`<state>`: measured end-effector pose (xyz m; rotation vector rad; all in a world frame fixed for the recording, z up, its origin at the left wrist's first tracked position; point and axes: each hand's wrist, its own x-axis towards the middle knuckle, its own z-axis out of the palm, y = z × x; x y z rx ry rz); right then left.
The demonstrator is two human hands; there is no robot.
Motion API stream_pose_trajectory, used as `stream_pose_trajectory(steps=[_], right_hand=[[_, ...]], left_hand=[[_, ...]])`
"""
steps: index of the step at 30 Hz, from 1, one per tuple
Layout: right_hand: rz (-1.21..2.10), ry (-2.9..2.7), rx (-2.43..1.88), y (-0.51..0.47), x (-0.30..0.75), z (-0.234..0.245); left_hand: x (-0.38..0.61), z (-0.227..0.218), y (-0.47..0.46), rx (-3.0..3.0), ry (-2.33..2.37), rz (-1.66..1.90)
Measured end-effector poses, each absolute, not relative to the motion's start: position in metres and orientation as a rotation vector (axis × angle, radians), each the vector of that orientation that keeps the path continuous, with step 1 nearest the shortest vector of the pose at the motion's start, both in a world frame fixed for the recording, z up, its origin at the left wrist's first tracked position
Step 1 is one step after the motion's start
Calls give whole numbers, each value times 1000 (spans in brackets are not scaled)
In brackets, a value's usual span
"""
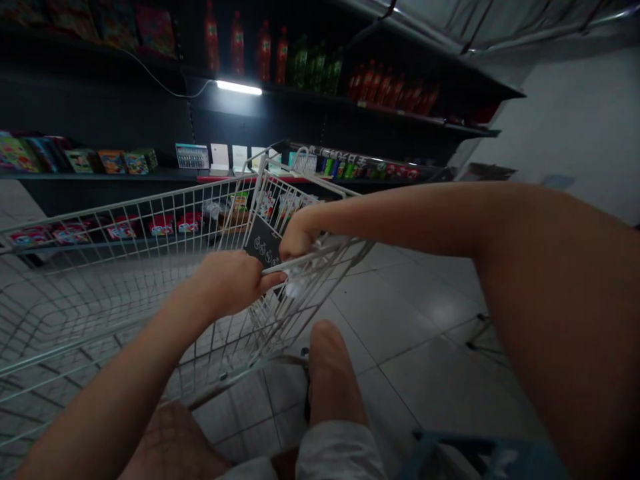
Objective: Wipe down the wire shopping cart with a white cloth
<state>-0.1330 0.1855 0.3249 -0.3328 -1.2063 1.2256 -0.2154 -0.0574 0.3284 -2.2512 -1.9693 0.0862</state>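
A grey wire shopping cart (190, 195) stands close in front of me, stretching to the left. My left hand (233, 280) is closed around its bar near the corner, the index finger lying along the wire. Just beyond, my right hand (299, 235) is curled in a fist at the same corner, its arm reaching across from the right. Below the fist, a small white crumpled thing (295, 287) shows against the wires; blur hides whether the fist holds it. Between the hands sits a dark panel (261, 241) with round white symbols, fixed on the cart.
Dark shelves run along the back, with red bottles (212, 43), green bottles (300, 61) and small boxes (83, 160). A lit tube (239, 87) hangs under the top shelf. My bare knee (327, 347) is beside the cart. A blue stool (465, 443) stands lower right on the tiles.
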Motion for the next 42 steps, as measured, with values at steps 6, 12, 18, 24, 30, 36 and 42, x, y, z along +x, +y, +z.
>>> stream_pose_trajectory(steps=[6, 12, 18, 24, 30, 36, 42], right_hand=[[1774, -1127, -1135, 97, -78, 428], [527, -1849, -734, 62, 39, 460], [-203, -1576, -663, 96, 34, 320], [-216, -1723, -548, 90, -17, 216], [-298, -1615, -610, 125, 19, 282], [-169, -1727, -673, 118, -42, 259], [176, -2076, -608, 63, -114, 35]], left_hand=[[-232, 329, -57, -2276, -2092, 29], [-242, 333, -48, -2293, -2145, -36], [-185, 352, 3, -2570, -1941, -384], [-176, 345, 44, -2800, -2162, -422], [-203, 347, 48, -2879, -2437, -593], [-208, 349, 47, -2858, -2406, -593], [-204, 349, 44, -2819, -2400, -520]])
